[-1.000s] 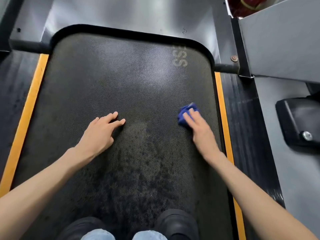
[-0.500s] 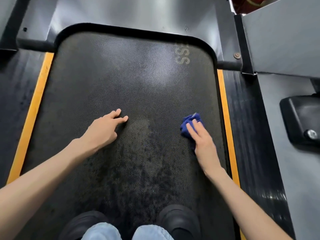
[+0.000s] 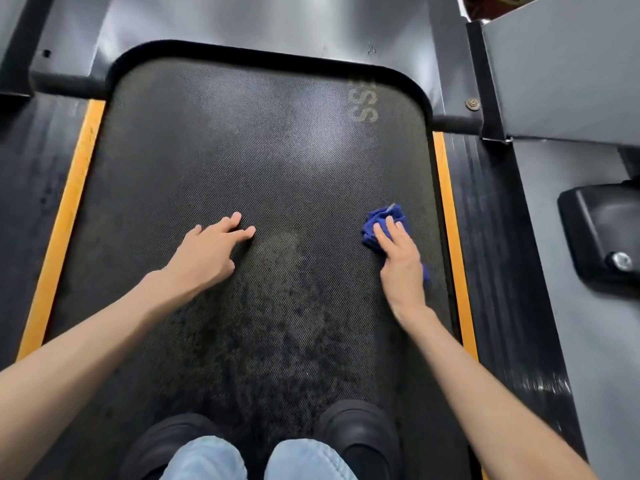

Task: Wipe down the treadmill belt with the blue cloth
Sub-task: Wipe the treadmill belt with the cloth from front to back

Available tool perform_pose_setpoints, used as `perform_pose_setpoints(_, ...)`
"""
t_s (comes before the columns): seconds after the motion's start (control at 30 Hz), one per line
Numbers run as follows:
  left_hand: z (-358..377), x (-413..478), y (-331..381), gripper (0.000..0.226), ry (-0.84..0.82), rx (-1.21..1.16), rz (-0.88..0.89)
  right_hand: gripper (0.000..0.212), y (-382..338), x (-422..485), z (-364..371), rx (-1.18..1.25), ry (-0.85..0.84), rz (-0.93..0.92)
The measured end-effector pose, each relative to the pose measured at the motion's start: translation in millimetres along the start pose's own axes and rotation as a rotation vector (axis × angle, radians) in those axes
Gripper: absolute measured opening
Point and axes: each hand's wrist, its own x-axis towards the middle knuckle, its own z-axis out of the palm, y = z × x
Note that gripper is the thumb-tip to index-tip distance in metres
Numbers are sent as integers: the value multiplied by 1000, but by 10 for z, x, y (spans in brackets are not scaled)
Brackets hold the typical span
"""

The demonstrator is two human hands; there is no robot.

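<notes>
At the near end of the treadmill belt (image 3: 259, 168), two black shoes (image 3: 356, 434) and pale denim knees (image 3: 207, 459) are cut off by the bottom edge. Farther up, the left hand (image 3: 207, 254) rests near the belt's middle, fingers spread and holding nothing. Near the belt's right edge, the right hand (image 3: 401, 265) presses the blue cloth (image 3: 381, 223) flat with straight fingers; much of the cloth is hidden beneath the palm. At the belt's far right corner, faded lettering (image 3: 362, 102) is only partly legible.

Soft overhead glare on treadmill belt (image 3: 277, 150)
</notes>
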Motion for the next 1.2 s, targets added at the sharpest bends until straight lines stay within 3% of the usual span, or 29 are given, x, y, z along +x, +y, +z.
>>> perform_pose_setpoints(0.07,15,4,27,78,12,-11,-11,43,-108,-314,101,20,-67,-234)
perform_pose_setpoints(0.13,19,9,15,78,15,-6,-10,44,-28,-574,40,-47,-334,-647)
perform_pose_setpoints(0.2,22,2,-15,80,-8,26,10,39,149,-356,-114,-93,-465,-849)
perform_pose_setpoints(0.27,22,-13,-43,82,-39,68,28,36,243,-15,-150,-64,-390,-723)
perform_pose_setpoints(0.37,7,-29,-56,83,-47,90,41,54,150,327,-5,-76,-115,-313)
perform_pose_setpoints(0.43,2,-35,-49,82,-32,95,43,56,-95,222,143,-63,-16,-162)
perform_pose_setpoints(0.47,2,-35,-38,81,-15,95,41,52,-207,83,204,-48,-22,-200)
perform_pose_setpoints(0.53,18,-32,-18,79,32,82,37,40,-345,-301,292,-38,-179,-494)
perform_pose_setpoints(0.63,69,-80,-47,80,106,61,65,41,-323,-454,173,-107,-443,-895)
perform_pose_setpoints(0.7,141,-155,-138,83,197,69,88,40,-244,-148,172,-117,-402,-817)
perform_pose_setpoints(0.8,260,-314,-278,74,322,96,47,55,-317,407,275,-54,-93,-306)
perform_pose_setpoints(0.87,275,-391,-348,51,369,80,-13,52,-574,477,416,5,34,-116)
perform_pose_setpoints(0.93,251,-445,-380,36,367,58,-45,46,-863,176,581,21,-42,-238)
perform_pose_setpoints(1.03,278,-487,-418,33,372,21,-56,47,-951,-405,706,-58,-369,-757)
perform_pose_setpoints(1.1,336,-498,-466,43,378,24,-38,45,-789,-169,589,-154,-392,-977)
perform_pose_setpoints(1.13,366,-508,-499,50,376,22,-23,43,-706,40,546,-182,-317,-955)
perform_pose_setpoints(1.2,427,-547,-555,64,346,-6,3,46,-607,456,471,-205,-108,-653)
